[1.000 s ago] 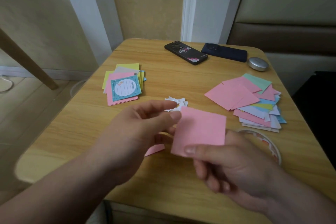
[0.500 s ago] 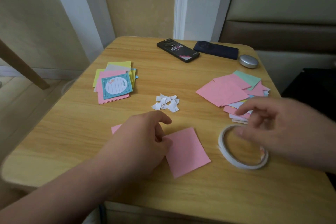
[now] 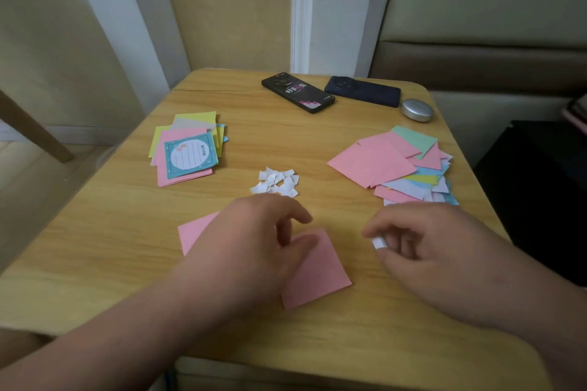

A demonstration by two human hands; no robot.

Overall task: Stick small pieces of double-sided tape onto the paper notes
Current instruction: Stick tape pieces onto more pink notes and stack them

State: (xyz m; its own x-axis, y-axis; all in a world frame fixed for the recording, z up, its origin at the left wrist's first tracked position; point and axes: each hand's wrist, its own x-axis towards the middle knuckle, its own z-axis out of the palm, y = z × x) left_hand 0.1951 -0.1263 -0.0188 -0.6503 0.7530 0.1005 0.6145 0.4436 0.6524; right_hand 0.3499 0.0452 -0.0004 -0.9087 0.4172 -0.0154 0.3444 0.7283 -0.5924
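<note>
My square pink note (image 3: 317,273) lies flat at lower centre, one corner pointing lower right, under my left hand (image 3: 251,251), fingers loose, thumb pressing it. My right hand (image 3: 438,260) pinches white tape (image 3: 378,243). Above: one scrap heap (image 3: 276,182), a left pile (image 3: 197,117) topped by an unreadable printed card (image 3: 190,157), a right pile (image 3: 381,162), a black phone (image 3: 298,93), a blue phone (image 3: 363,92).
</note>
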